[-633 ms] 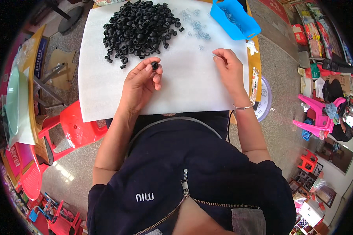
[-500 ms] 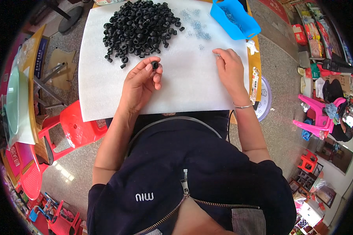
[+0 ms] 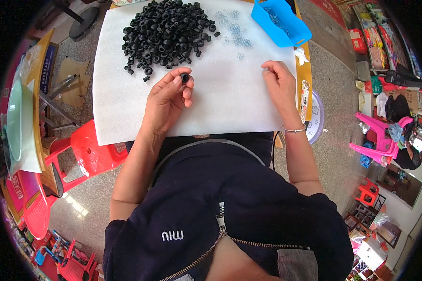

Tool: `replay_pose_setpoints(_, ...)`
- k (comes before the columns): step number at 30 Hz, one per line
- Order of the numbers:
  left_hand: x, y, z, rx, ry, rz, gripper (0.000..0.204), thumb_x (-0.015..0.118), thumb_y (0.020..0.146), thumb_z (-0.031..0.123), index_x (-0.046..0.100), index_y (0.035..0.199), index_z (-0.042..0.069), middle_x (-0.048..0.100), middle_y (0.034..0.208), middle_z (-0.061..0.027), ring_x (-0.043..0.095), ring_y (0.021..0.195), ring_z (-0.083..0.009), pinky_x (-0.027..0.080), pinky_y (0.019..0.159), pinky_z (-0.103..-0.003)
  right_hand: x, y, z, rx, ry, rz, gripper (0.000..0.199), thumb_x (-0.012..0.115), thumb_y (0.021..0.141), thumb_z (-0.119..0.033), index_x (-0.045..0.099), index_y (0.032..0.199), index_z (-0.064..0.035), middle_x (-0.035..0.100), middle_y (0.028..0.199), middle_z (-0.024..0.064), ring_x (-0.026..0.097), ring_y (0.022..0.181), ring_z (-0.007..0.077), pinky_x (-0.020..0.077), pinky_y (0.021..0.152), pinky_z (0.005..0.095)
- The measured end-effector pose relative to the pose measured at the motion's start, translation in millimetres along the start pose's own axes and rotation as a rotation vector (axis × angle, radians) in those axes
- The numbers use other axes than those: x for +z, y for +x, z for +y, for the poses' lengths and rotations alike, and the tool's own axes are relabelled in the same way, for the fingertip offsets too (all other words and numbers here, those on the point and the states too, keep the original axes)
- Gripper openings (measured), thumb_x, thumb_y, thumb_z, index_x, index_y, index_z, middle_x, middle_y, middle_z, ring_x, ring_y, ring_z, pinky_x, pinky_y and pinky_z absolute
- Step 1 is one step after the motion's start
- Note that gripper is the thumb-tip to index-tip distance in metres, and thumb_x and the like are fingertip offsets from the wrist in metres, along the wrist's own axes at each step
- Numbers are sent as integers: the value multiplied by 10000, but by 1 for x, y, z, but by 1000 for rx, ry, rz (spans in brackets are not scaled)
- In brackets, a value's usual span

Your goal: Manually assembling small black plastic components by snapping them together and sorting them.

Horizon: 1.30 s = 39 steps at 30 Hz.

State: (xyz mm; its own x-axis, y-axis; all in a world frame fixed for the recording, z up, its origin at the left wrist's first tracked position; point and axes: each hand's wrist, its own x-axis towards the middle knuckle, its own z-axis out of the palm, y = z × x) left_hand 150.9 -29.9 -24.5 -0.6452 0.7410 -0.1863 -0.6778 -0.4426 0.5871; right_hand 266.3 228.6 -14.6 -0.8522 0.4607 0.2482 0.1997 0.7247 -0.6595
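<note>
A white foam sheet [image 3: 126, 107] is spread over the tabletop, and it serves as the work surface. A single black rubber grommet [image 3: 184, 77] is pinched between the thumb and fingertips of the left hand [image 3: 166, 100], which is raised just above the sheet near its middle. Beyond that hand, at the far part of the sheet, a heap of black rubber grommets [image 3: 166, 33] is piled, with a few strays scattered at its near edge. To the right of the heap, small clear parts [image 3: 234, 33] are strewn thinly over the sheet. The right hand [image 3: 280, 86] is rested on the sheet toward its right edge, fingers curled narrowly together; whether anything is held in them cannot be told. A thin bracelet [image 3: 293, 129] is worn on that wrist. At the far right corner of the sheet a blue plastic tray [image 3: 281, 23] is set, partly over the edge.

Left of the sheet, a red plastic chair [image 3: 86, 152] is stood on the speckled grey floor [image 3: 75, 206], and a folded metal frame is seen further left. Right of the sheet, pink plastic stools [image 3: 375, 136] and stacked goods are seen.
</note>
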Motion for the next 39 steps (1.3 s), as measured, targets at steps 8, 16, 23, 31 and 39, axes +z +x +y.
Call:
replay_pose_setpoints(8,0,0,0,-1,-2,2,274,490,941,142,492,1164,-17,561,912,-94,511,679,-101,445,548,-224,3,3,-7,10,65,82,133,559,805,-47,615,925,-58,601,846,96,568,759,245,446,693,342)
replay_pose_setpoints(16,1,0,0,6,12,6,275,492,940,142,491,1162,-19,558,906,-92,510,676,-97,448,540,-214,3,5,3,-175,-216,100,102,565,786,-39,588,886,-43,591,834,82,547,776,231,420,737,355)
replay_pose_setpoints(23,2,0,0,4,18,10,276,491,943,152,492,1163,-14,559,905,-89,510,673,-96,449,542,-213,7,6,-5,-85,-103,85,68,567,826,-94,583,881,-59,587,724,75,534,703,236,400,679,354)
replay_pose_setpoints(31,2,0,1,1,9,6,273,491,942,153,493,1159,-14,559,904,-90,508,668,-100,450,543,-217,9,7,-6,19,-87,75,116,577,855,-146,614,956,-103,567,635,69,532,650,220,375,644,345)
replay_pose_setpoints(39,1,0,0,-1,-2,3,272,492,941,145,491,1158,-17,559,904,-91,508,668,-102,450,541,-218,6,7,-5,-130,-243,26,261,653,793,-178,627,1038,-91,586,712,61,543,688,213,378,685,342)
